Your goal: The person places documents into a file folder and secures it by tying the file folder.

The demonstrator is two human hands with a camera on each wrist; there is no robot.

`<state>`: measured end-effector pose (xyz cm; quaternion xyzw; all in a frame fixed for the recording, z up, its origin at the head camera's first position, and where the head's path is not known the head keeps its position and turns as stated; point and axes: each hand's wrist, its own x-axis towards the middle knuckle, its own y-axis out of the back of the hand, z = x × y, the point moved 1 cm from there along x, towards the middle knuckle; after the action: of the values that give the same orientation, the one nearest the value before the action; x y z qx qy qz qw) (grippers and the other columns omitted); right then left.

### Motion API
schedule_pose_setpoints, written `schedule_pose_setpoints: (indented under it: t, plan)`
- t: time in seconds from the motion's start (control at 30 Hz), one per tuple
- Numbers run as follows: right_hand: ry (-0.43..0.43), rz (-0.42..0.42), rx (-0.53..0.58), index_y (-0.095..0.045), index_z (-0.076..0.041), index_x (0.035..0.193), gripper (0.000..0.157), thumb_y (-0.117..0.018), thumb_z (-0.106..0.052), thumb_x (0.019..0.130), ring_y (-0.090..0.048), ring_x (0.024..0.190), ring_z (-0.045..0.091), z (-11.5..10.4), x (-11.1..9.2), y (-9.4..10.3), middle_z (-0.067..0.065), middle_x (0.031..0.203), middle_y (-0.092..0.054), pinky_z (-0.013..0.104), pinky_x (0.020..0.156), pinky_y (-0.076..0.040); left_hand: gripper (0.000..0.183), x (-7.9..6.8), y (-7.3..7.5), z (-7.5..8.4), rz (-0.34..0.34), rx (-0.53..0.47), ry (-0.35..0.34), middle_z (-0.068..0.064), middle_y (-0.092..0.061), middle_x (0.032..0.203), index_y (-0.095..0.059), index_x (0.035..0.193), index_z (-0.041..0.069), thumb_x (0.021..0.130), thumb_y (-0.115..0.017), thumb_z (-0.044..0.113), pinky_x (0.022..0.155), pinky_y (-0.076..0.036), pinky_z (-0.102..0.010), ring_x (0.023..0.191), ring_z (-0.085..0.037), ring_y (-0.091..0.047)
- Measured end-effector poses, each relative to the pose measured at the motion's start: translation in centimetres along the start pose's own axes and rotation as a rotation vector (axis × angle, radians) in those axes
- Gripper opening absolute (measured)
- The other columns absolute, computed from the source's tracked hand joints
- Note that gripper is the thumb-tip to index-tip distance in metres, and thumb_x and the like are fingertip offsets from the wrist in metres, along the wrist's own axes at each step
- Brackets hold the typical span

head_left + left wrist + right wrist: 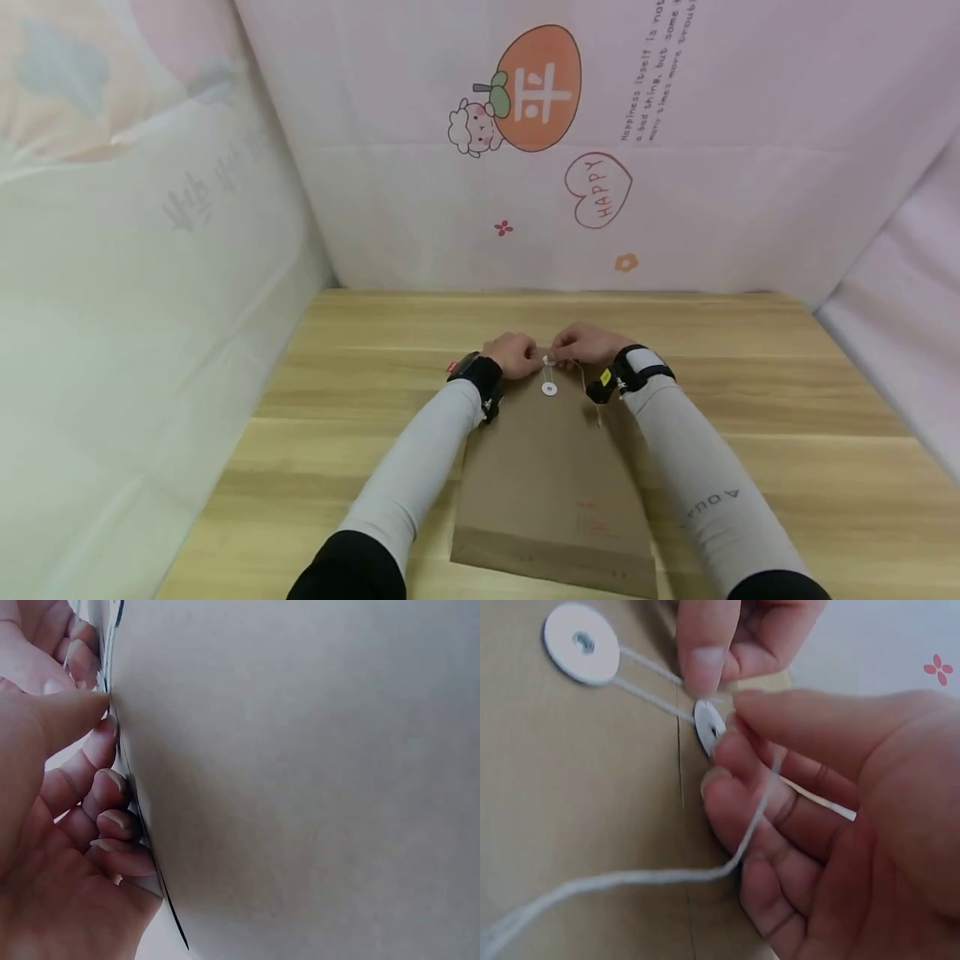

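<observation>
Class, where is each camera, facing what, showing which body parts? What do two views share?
Head: head-worn, facing forward and down at the envelope; left hand, right hand, sleeves.
Left wrist: worn there, facing the envelope; both hands partly.
Right wrist: worn there, facing discs and string; both hands partly.
Head and right wrist share both discs.

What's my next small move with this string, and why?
Perhaps the right hand should ease the string around the upper button: two strands link it to the lower button, the tail hangs loose, while the left hand pinches the paper envelope.
</observation>
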<state>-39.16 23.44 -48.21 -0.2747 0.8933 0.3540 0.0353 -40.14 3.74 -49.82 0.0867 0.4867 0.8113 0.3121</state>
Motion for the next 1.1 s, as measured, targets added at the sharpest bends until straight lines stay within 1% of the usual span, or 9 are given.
schedule_pose_setpoints:
  t: [0.17,0.27,0.37,0.53,0.63,0.73,0.83,1.1]
  plan:
    - [0.029,0.007,0.018,-0.073,0.004,0.098,0.018,-0.063,-0.01,0.101,-0.059,0.074,0.018,0.3,-0.1,0.1,0.01,0.08,-0.067,0.028,0.067,-0.048,0.029,0.1,0.1,-0.1,0.017,0.008,0.007,0.004,-0.052,0.068,-0.059,0.074,0.014,0.101,-0.063,0.023,0.06,-0.038,-0.025,0.063,-0.013,-0.05]
    - [0.028,0.035,0.041,-0.073,0.006,0.098,0.019,-0.061,-0.009,0.102,-0.058,0.07,0.019,0.3,0.0,-0.2,0.013,0.079,-0.066,0.029,0.065,-0.049,0.029,0.1,0.0,-0.2,0.031,0.016,0.006,0.004,-0.051,0.067,-0.058,0.073,0.014,0.101,-0.062,0.023,0.059,-0.037,-0.024,0.061,-0.012,-0.049]
    - [0.009,0.077,0.046,-0.073,0.003,0.096,0.018,-0.061,-0.01,0.102,-0.057,0.065,0.018,0.5,0.4,-0.7,0.011,0.076,-0.064,0.03,0.062,-0.05,0.029,0.0,-0.1,-0.2,0.049,0.024,-0.003,0.005,-0.051,0.066,-0.059,0.074,0.014,0.101,-0.063,0.022,0.058,-0.037,-0.024,0.061,-0.012,-0.049]
    - [0.017,0.148,-0.029,-0.071,-0.003,0.093,0.015,-0.063,-0.013,0.101,-0.057,0.06,0.017,0.6,1.1,-1.2,0.004,0.073,-0.062,0.031,0.059,-0.049,0.029,0.2,0.0,-0.3,0.055,0.046,-0.01,0.006,-0.05,0.065,-0.058,0.071,0.015,0.098,-0.064,0.022,0.058,-0.037,-0.024,0.062,-0.011,-0.05]
    - [0.039,0.172,-0.097,-0.07,-0.006,0.093,0.014,-0.063,-0.014,0.101,-0.057,0.059,0.017,0.5,1.4,-1.2,0.004,0.074,-0.063,0.032,0.058,-0.049,0.031,0.4,0.0,-0.3,0.052,0.068,0.001,0.005,-0.049,0.065,-0.055,0.07,0.017,0.099,-0.063,0.023,0.059,-0.037,-0.024,0.063,-0.012,-0.05]
    - [0.07,0.183,-0.136,-0.07,-0.008,0.093,0.012,-0.063,-0.014,0.101,-0.058,0.06,0.018,0.5,1.7,-1.3,0.004,0.078,-0.064,0.033,0.057,-0.05,0.033,0.5,-0.1,-0.2,0.05,0.085,0.014,0.005,-0.048,0.065,-0.053,0.069,0.016,0.1,-0.06,0.025,0.059,-0.037,-0.025,0.063,-0.012,-0.049]
    - [0.085,0.194,-0.159,-0.07,-0.008,0.095,0.01,-0.063,-0.013,0.101,-0.058,0.061,0.019,0.3,1.8,-1.2,0.006,0.081,-0.064,0.034,0.057,-0.05,0.034,0.4,0.0,-0.1,0.052,0.084,0.017,0.004,-0.048,0.065,-0.053,0.07,0.016,0.101,-0.06,0.026,0.059,-0.036,-0.026,0.063,-0.013,-0.049]
    - [0.049,0.197,-0.161,-0.067,-0.008,0.095,0.011,-0.063,-0.016,0.102,-0.057,0.061,0.017,1.1,2.2,-1.0,0.005,0.081,-0.064,0.032,0.056,-0.049,0.034,0.4,0.1,-0.2,0.014,0.061,-0.011,0.004,-0.047,0.065,-0.052,0.071,0.015,0.102,-0.059,0.025,0.06,-0.036,-0.026,0.061,-0.013,-0.048]
